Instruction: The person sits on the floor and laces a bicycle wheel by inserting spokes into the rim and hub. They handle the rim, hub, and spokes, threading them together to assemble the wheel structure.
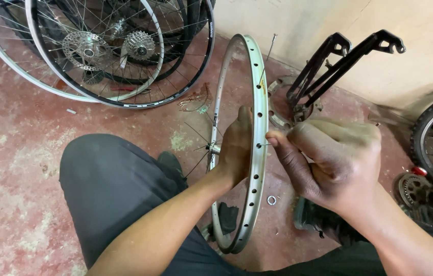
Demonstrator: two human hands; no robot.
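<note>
Here, from the head camera, the left hand (234,148) grips the silver rim (256,153), fingers wrapped around it, holding it upright above the red floor (17,153). The right hand (329,163) pinches thumb and fingertips on a small nipple (266,145) at a rim hole.

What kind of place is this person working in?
Most likely a bicycle repair workshop: finished spoked wheels lean at the back, a black fork stands by the wall, and both hands work on a bare silver rim over a worn red floor.
</note>
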